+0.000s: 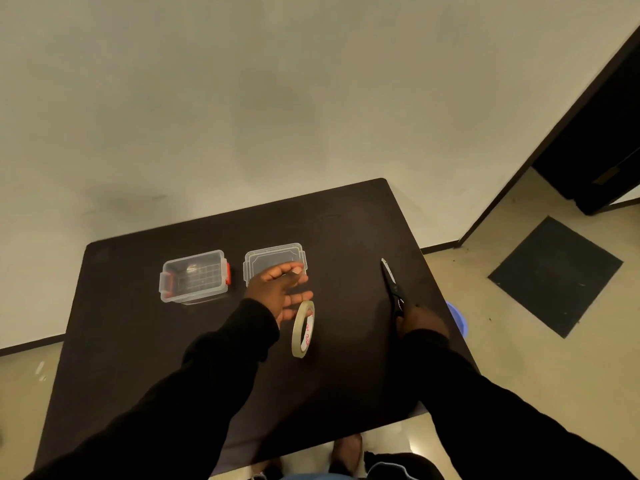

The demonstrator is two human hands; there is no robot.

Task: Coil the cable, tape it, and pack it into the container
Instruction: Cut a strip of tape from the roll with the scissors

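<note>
Both hands reach out over a dark table (138, 341) in black sleeves. Nearest, the right hand (424, 322) rests at the table's right edge on the handle end of a pair of scissors (391, 282); the back of the hand hides the handles and the fingers, so I cannot tell whether it grips them or only lies on them. The blades point away from the person, tips together, flat on the table.

To its left, the roll of tape (303, 329) stands on edge, tilted, with red print on its inner core. The left hand (280, 292) is spread just above and beside the roll's upper rim, fingers straight and relaxed, holding nothing; whether a fingertip touches the roll is hard to make out.

Farther off, partly covered by those fingers, lies the clear lid (273, 256), flat on the table. Left of it, apart, sits the clear container (194, 275), open, with red latches at both ends. The cable cannot be seen anywhere.

Beyond the table's far edge rises a plain pale wall with a dark skirting. At right, a tiled floor carries a dark mat (554, 275), and a blue basin (457, 317) peeks out from behind the table's edge. A dark door frame is cut off by the picture's corner.
</note>
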